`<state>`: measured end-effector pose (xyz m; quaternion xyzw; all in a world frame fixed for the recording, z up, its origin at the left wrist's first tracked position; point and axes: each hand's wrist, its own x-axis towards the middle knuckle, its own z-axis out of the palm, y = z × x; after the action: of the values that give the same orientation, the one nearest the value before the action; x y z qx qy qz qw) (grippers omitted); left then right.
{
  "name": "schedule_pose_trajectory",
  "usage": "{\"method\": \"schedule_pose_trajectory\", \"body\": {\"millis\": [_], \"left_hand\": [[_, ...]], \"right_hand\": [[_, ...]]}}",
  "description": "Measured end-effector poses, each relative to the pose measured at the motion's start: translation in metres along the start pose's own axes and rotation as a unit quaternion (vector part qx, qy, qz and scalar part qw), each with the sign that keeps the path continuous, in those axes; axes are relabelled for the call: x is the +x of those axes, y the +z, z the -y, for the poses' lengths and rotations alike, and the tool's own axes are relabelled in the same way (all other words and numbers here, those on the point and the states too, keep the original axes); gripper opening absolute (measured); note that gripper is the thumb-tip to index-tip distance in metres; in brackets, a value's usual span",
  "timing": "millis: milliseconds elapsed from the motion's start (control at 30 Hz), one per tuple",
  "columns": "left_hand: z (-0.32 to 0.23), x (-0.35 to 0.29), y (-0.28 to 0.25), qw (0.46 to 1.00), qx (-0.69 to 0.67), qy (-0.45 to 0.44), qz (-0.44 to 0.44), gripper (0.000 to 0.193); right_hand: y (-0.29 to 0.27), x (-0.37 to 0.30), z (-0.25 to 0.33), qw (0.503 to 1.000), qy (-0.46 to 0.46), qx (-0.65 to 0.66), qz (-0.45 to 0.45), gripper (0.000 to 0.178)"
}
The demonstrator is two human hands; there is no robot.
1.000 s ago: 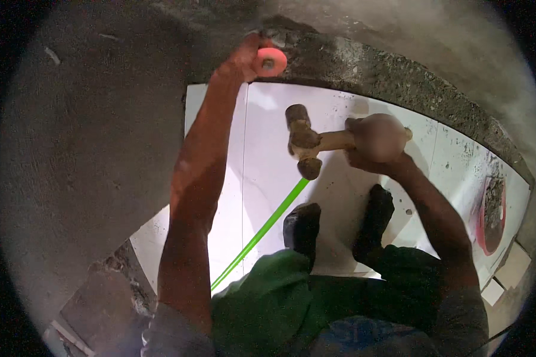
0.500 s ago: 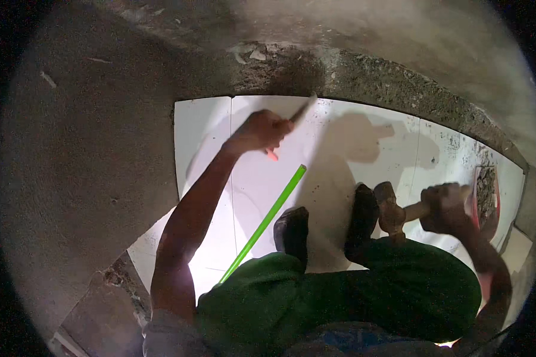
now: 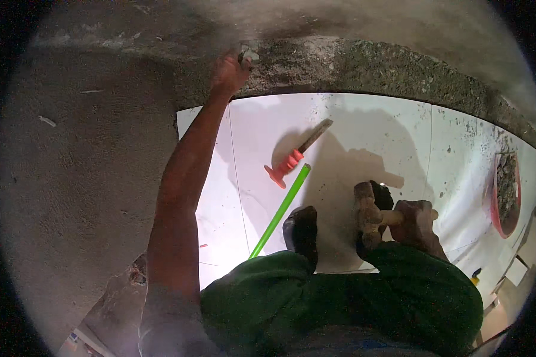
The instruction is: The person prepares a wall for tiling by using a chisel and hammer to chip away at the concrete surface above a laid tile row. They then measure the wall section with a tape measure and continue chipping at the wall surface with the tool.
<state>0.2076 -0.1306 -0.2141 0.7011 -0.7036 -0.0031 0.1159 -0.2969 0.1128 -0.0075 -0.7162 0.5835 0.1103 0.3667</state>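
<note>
My left hand (image 3: 230, 74) reaches far out to the rough mortar strip at the foot of the wall. Its fingers are closed at a pale chip of rubble (image 3: 249, 55); the fingertips are partly hidden. On the white tiles lies a chisel (image 3: 315, 136) with an orange-red hand guard (image 3: 287, 166), its blade pointing away to the right. My right hand (image 3: 418, 225) grips the wooden handle of a hammer (image 3: 368, 215), whose dusty head hangs beside my dark shoe. A bright green rod (image 3: 283, 208) lies aslant just below the chisel.
White floor tiles (image 3: 393, 128) curve across the middle, with debris specks on them. At the right stands a red-rimmed pan (image 3: 505, 196) full of rubble. Rough grey concrete (image 3: 95, 172) fills the left side. Tile pieces (image 3: 517, 272) lie at the lower right.
My left hand has let go of the chisel, now lying on the tiles, and moved up and left to the mortar strip. My right hand has brought the hammer slightly left.
</note>
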Motion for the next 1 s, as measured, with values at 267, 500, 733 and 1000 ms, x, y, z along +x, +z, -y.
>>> {"method": "schedule_pose_trajectory", "body": {"millis": [267,500,733,1000], "left_hand": [[-0.008,-0.009,0.002,0.990,0.125,0.041,-0.059,0.064],[-0.011,-0.002,0.012,0.976,-0.018,-0.177,0.129,0.051],[-0.006,-0.006,0.009,0.999,0.026,-0.031,0.004,0.044],[-0.003,-0.046,-0.035,0.976,-0.168,0.054,-0.126,0.038]], "right_hand": [[0.017,-0.015,-0.030,0.995,-0.039,-0.080,-0.043,0.020],[-0.009,-0.004,0.009,0.990,-0.017,-0.133,-0.033,0.020],[0.017,-0.007,-0.035,0.992,0.007,-0.122,-0.016,0.017],[0.024,-0.018,-0.030,0.990,0.051,-0.110,-0.069,0.020]]}}
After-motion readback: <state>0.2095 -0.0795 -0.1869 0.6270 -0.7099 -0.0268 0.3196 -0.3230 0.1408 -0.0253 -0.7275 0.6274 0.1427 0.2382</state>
